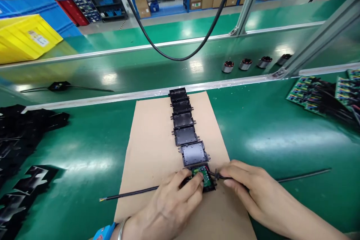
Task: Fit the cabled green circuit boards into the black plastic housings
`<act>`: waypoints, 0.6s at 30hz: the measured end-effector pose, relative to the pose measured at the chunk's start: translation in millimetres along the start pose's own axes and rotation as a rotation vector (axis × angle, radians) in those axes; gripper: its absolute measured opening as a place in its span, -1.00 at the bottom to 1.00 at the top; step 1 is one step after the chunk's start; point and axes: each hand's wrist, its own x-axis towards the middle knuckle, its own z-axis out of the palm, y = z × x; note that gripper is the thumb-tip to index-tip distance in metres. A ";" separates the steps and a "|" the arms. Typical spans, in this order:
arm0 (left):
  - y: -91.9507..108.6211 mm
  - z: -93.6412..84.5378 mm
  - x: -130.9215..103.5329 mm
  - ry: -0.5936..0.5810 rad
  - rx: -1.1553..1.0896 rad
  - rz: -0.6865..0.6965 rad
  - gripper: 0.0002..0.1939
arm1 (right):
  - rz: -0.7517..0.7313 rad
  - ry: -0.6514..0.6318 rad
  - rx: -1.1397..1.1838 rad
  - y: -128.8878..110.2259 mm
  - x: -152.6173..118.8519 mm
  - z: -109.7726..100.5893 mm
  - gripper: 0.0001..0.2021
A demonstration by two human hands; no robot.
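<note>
A green circuit board point(207, 180) lies in a small black plastic case point(212, 188) at the near end of a row. My left hand point(177, 198) is closed over its left side, with fingertips pressing on the board; part of the grip is hidden. To the right, my right hand point(250, 183) pinches a black cable point(303, 175) close to where it enters the case, beside a dark knot or tie on the cable. Another black cable point(135, 192) with bare coloured wire ends runs out left from under my left hand. Several open black cases point(194, 153) line up beyond.
Brown cardboard point(149, 138) lies under the cases on the green bench. Black plastic parts point(30, 180) are piled at left, and wired circuit boards point(309, 93) at right. Metal coils point(245, 64) stand behind the rail, near a yellow bin point(25, 41). A black cable point(180, 59) hangs overhead.
</note>
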 end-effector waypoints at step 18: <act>8.3 -7.9 13.0 0.005 0.050 -0.035 -0.74 | -0.261 -0.251 -0.317 -3.6 26.6 -15.8 -0.72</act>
